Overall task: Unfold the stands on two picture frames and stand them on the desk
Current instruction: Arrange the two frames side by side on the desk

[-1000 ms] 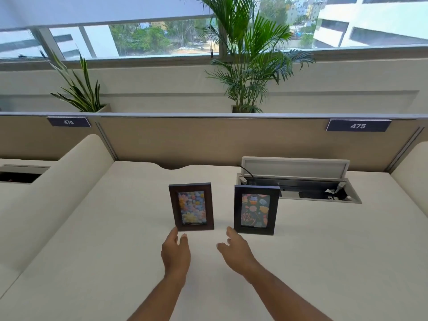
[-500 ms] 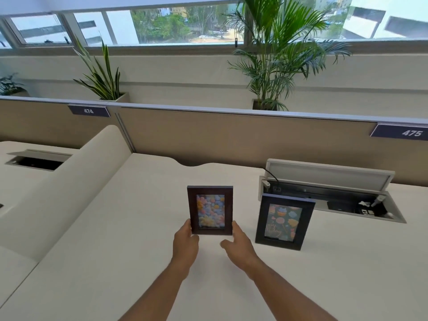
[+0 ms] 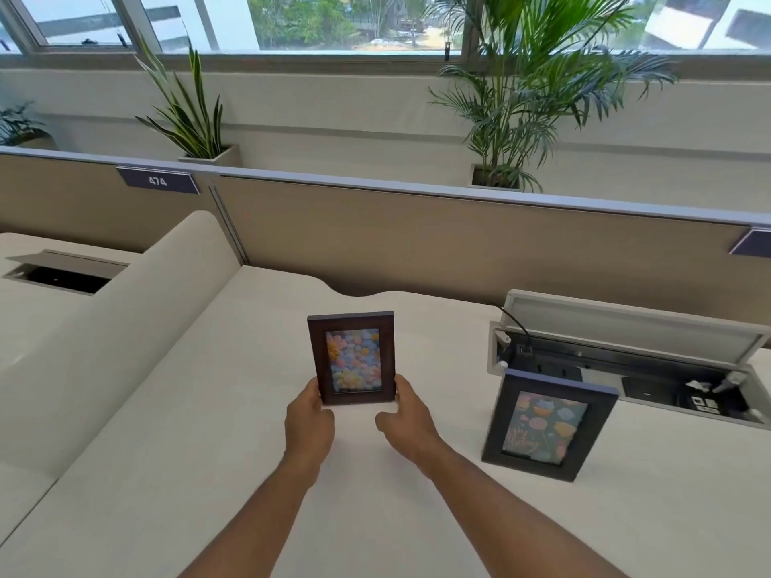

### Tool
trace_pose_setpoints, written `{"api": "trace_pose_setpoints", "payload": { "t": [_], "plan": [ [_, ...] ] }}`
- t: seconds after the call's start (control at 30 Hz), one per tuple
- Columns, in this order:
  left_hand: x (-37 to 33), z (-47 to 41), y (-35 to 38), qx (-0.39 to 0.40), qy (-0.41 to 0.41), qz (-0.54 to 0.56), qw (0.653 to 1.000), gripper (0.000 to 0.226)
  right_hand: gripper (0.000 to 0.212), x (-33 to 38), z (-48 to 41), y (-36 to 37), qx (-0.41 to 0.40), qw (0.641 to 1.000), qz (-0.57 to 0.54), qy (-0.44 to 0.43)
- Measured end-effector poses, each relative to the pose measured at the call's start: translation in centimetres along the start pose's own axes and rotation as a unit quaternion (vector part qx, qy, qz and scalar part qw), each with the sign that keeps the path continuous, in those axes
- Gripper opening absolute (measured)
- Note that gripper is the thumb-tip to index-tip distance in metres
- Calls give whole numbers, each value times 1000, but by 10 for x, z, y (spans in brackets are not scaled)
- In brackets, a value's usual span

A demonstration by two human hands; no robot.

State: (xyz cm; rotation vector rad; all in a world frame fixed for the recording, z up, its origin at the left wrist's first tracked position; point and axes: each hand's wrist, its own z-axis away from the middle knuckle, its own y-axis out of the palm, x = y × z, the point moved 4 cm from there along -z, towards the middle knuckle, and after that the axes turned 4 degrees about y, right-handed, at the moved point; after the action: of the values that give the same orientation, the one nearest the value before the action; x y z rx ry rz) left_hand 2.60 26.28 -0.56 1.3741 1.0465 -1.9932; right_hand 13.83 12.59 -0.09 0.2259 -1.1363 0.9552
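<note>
Surface: pale desk [image 3: 175, 473], black frame [image 3: 546, 425] standing at right.
Hands: our left hand [image 3: 309, 423] and right hand [image 3: 406, 419] pinch the brown frame [image 3: 352, 357] by its lower corners, upright.
Care: we seat its base flat, then loosen slowly.

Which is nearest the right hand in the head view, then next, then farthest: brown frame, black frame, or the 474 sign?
1. Brown frame: touching the right hand, held between both hands.
2. Black frame: standing on the desk to its right.
3. 474 sign: far left, on the partition.
</note>
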Motion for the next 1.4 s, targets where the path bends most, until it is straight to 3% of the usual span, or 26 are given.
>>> {"api": "trace_pose_setpoints", "payload": {
  "t": [0.5,0.8,1.03,1.13,1.4],
  "plan": [
    [4,-87,-48,-80,-13,-41,996,65,74,73,-79,39,71,996,47,-36],
    [9,-106,-74,-92,-32,-32,995,70,78,96,-112,65,124,990,69,-21],
    [10,-102,-78,-74,-47,-27,996,67,78,80,-116,61,97,989,105,32],
    [9,-93,-75,-92,-78,-15,993,76,79,67,-109,51,79,989,117,46],
    [-18,-50,-46,-124,-103,14,987,71,78,83,-69,25,45,990,133,3]
  ]
}}
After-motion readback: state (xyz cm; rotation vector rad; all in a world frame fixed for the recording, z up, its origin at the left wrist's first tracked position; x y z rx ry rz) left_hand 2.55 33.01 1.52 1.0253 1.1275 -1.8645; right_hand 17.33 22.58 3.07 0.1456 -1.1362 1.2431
